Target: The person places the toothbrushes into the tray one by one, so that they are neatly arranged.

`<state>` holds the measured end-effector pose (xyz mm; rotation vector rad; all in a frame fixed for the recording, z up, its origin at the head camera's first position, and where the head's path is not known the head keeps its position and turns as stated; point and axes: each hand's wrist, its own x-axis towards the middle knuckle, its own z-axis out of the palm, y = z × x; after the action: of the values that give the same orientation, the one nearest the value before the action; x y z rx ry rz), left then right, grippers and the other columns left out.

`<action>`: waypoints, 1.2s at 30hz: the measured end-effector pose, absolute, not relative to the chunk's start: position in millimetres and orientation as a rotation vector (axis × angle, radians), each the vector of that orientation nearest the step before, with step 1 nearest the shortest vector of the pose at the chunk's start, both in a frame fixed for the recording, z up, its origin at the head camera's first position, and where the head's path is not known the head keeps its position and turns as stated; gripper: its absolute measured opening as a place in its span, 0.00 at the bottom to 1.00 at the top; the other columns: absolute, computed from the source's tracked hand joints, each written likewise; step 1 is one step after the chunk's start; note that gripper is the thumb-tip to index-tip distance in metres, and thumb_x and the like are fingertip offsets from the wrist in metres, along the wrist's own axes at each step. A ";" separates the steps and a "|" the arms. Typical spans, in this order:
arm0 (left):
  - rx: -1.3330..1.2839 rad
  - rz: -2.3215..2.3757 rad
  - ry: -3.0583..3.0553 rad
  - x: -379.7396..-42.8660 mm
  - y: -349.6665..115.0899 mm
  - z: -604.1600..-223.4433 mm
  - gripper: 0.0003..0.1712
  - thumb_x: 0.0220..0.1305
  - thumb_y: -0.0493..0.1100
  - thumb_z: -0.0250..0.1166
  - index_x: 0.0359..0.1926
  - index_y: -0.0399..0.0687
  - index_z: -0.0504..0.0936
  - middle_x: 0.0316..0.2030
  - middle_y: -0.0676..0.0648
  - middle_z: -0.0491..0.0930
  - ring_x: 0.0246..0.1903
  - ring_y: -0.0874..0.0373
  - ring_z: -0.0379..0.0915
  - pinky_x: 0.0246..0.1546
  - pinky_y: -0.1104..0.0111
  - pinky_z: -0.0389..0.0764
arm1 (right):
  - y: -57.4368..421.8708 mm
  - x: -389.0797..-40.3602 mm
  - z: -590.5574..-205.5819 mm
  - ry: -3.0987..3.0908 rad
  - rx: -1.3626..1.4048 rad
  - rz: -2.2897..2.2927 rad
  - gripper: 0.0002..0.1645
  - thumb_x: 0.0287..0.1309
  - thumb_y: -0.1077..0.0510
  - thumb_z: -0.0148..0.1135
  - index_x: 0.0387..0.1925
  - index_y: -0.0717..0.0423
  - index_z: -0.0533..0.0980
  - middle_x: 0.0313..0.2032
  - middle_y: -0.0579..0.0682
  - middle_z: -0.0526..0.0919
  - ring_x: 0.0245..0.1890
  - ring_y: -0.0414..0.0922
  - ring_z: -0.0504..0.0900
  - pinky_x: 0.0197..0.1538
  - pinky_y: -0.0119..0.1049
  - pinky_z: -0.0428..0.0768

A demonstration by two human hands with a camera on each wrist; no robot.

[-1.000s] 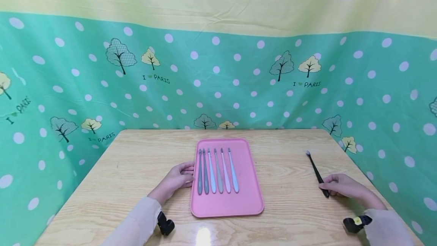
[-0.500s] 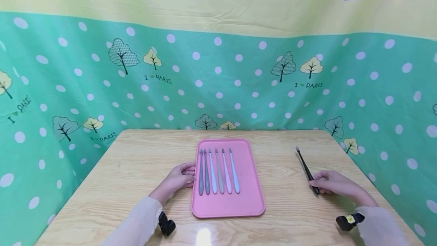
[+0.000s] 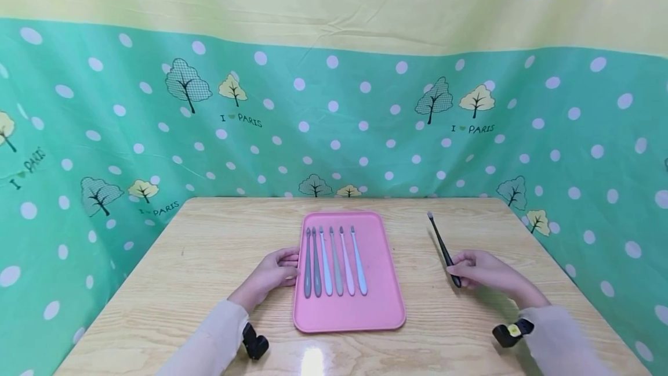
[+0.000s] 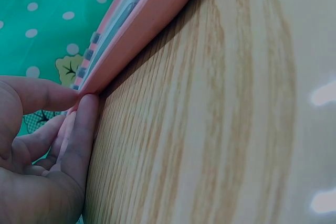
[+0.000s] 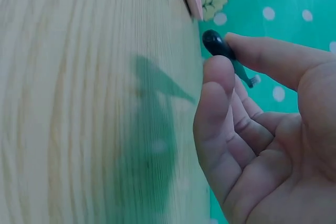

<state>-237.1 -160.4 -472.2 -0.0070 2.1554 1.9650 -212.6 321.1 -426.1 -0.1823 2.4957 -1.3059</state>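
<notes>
My right hand (image 3: 482, 271) pinches a black toothbrush (image 3: 441, 243) near its handle end, between thumb and fingertips. In the right wrist view the rounded handle end (image 5: 214, 43) faces the camera, raised above the wood, with the bristled head farther off. A pink tray (image 3: 349, 315) lies left of it. My left hand (image 3: 268, 277) is at the tray's left edge; the left wrist view shows thumb and finger pinching the rim (image 4: 113, 59). On the tray several toothbrushes lie side by side, heads away: grey ones (image 3: 316, 266), blue ones (image 3: 360, 268) and a pink one (image 3: 347, 266).
The wooden table (image 3: 219, 231) carries the tray near its middle. A dotted green and yellow curtain (image 3: 365, 126) hangs behind and along both sides. Black wrist cameras (image 3: 254, 342) sit below each hand.
My right hand has moved left toward the tray and slightly away from me, carrying the black toothbrush up off the table. The left hand and the tray have stayed in place.
</notes>
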 end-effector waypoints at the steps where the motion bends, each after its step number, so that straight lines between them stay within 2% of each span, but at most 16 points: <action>1: -0.006 1.958 2.161 -236.5 -160.6 -471.8 0.35 0.59 0.25 0.64 0.69 0.31 0.67 0.55 0.36 0.74 0.48 0.50 0.78 0.47 0.60 0.87 | 318.4 -213.3 -426.3 2.490 -0.192 -1.316 0.23 0.66 0.51 0.64 0.47 0.68 0.72 0.29 0.51 0.80 0.30 0.47 0.78 0.33 0.35 0.83; 16: -0.005 1.962 2.148 -236.8 -160.7 -472.7 0.36 0.58 0.25 0.64 0.69 0.30 0.67 0.54 0.35 0.74 0.48 0.50 0.78 0.47 0.61 0.87 | 275.4 -218.9 -424.4 2.407 -0.264 -1.409 0.23 0.66 0.52 0.65 0.48 0.70 0.71 0.29 0.52 0.81 0.30 0.46 0.80 0.34 0.37 0.87; 36: -0.013 1.976 2.123 -237.8 -160.7 -470.1 0.36 0.58 0.24 0.64 0.69 0.30 0.67 0.55 0.35 0.74 0.48 0.50 0.78 0.47 0.60 0.87 | 218.1 -229.6 -444.3 2.303 -0.332 -1.451 0.24 0.64 0.54 0.67 0.49 0.71 0.73 0.26 0.52 0.82 0.27 0.43 0.82 0.34 0.38 0.89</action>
<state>-237.8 -160.7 -470.1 -0.0130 2.1227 1.9757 -229.6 218.1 -444.3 -0.3323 2.3030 -1.4512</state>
